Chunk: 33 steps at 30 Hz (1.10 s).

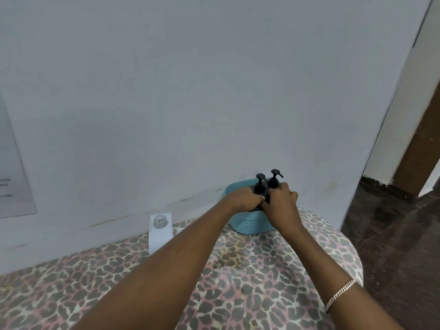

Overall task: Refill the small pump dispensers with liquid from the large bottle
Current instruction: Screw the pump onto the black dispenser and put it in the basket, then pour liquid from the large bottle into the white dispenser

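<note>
Two small dispensers with black pump heads stand side by side in a teal perforated basket (252, 225) against the wall. My left hand (245, 198) is wrapped around the left dispenser (260, 184). The right dispenser (275, 178) is gripped by my right hand (281, 201). Both bottle bodies are hidden behind my fingers and the basket rim. No large bottle is in view.
The basket sits on a table under a leopard-print cloth (238, 270). A small empty glass jar (159, 221) stands on a white box (160, 234) by the wall to the left. The table's rounded edge drops to dark floor (392, 234) on the right.
</note>
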{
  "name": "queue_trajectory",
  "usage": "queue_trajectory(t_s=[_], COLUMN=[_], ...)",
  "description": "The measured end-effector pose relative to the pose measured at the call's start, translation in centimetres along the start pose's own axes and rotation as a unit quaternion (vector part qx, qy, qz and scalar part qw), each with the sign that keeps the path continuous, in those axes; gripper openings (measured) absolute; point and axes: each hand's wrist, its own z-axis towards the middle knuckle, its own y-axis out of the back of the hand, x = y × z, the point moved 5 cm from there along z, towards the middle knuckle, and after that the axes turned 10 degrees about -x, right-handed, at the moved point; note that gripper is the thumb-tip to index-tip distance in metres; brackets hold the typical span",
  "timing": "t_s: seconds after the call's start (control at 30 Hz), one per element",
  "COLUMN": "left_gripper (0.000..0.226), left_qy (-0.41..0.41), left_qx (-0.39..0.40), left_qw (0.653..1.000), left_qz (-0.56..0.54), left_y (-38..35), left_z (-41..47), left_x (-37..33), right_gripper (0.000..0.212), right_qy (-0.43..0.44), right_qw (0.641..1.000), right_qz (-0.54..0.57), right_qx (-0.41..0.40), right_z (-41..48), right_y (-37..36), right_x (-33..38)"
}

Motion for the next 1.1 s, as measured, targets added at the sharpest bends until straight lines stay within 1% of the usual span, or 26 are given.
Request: queue_trajectory(t_s=[0.1, 0.23, 0.27, 0.37, 0.4, 0.47, 0.53, 0.6, 0.73, 0.8, 0.9, 1.1], left_gripper=[0.032, 0.02, 0.021, 0.041, 0.045, 0.049, 0.047, 0.042, 0.034, 0.034, 0.033, 0.034], left_qy=[-0.008, -0.023, -0.03, -0.047, -0.05, -0.053, -0.06, -0.075, -0.083, -0.077, -0.076, -0.064], left_qx=[-0.054, -0.15, -0.168, -0.218, -0.231, -0.26, -0.291, -0.327, -0.386, -0.411, -0.447, -0.485], left_qw=[0.998, 0.985, 0.981, 0.97, 0.967, 0.958, 0.946, 0.931, 0.902, 0.89, 0.874, 0.859], left_qz=[-0.011, -0.079, -0.087, -0.098, -0.099, -0.107, -0.127, -0.145, -0.175, -0.183, -0.175, -0.152], left_y=[0.6, 1.3, 1.5, 2.7, 3.1, 4.0, 4.6, 5.1, 6.2, 6.9, 7.9, 8.9], left_z=[-0.7, -2.6, -3.2, -5.2, -6.1, -7.9, -10.1, -12.5, -17.4, -20.1, -24.2, -31.1], left_x=[0.1, 0.5, 0.4, 0.3, 0.4, 0.8, 1.4, 2.0, 4.1, 5.3, 7.3, 10.5], right_gripper=[0.01, 0.019, 0.021, 0.02, 0.023, 0.035, 0.05, 0.055, 0.052, 0.049, 0.049, 0.054], right_qy=[0.012, 0.012, 0.009, 0.007, 0.008, 0.014, 0.026, 0.041, 0.057, 0.058, 0.053, 0.063], right_qw=[1.0, 1.0, 1.0, 0.998, 0.998, 0.995, 0.991, 0.985, 0.974, 0.968, 0.964, 0.958], right_qz=[0.004, 0.012, 0.021, 0.056, 0.066, 0.088, 0.111, 0.138, 0.202, 0.229, 0.251, 0.279], right_qx=[-0.003, 0.008, 0.009, -0.007, -0.017, -0.042, -0.075, -0.095, -0.088, -0.088, -0.077, -0.029], right_z=[-0.3, -0.5, -0.6, -1.6, -2.1, -3.7, -5.8, -8.0, -11.6, -13.1, -15.2, -18.3], right_y=[0.3, 1.0, 1.4, 3.1, 3.6, 4.3, 4.8, 5.1, 5.0, 5.1, 4.9, 3.0], right_x=[0.1, 0.4, 0.6, 1.7, 2.2, 3.3, 4.6, 6.2, 9.2, 10.7, 12.7, 16.5])
